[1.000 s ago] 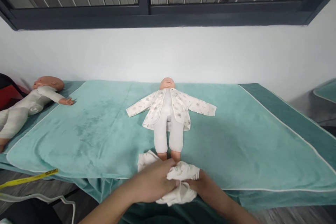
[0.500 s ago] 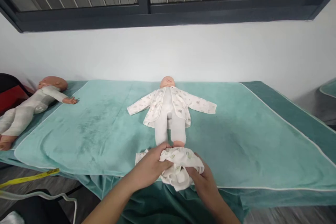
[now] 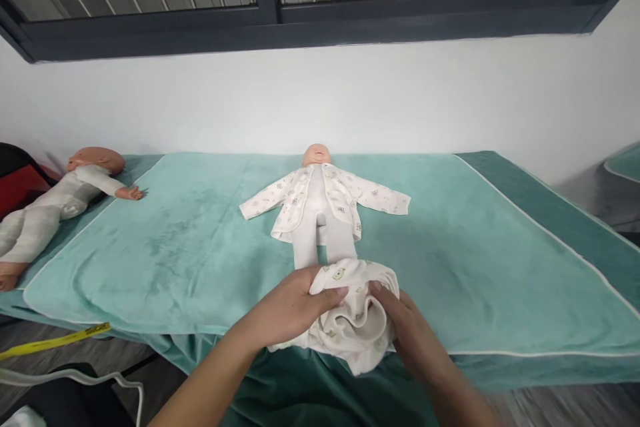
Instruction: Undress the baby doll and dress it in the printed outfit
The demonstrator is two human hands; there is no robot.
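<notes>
A baby doll point(image 3: 316, 155) lies on its back, head toward the wall, on the green padded bed. It wears an open white printed jacket point(image 3: 290, 212) with both sleeves spread out. At its feet I hold baby pants point(image 3: 357, 340), white with a small print and gathered into a bunch. My left hand point(image 3: 295, 303) pinches the left side of the bunched cloth, thumb on top. My right hand point(image 3: 403, 320) grips the right side, its thumb inside the opening. The cloth hides the doll's feet, and I cannot tell whether either foot is inside it.
A second doll point(image 3: 65, 197) in a white bodysuit lies at the bed's left edge beside a red and black bag point(image 3: 20, 180). The green bed cover point(image 3: 475, 267) spreads to both sides. A yellow strap point(image 3: 55, 340) and a pale cord point(image 3: 75, 377) hang at the lower left.
Both hands have moved slightly up and right with the bunched cloth, which now covers the doll's lower legs and feet. Its opening faces me more. The doll and jacket stay in place.
</notes>
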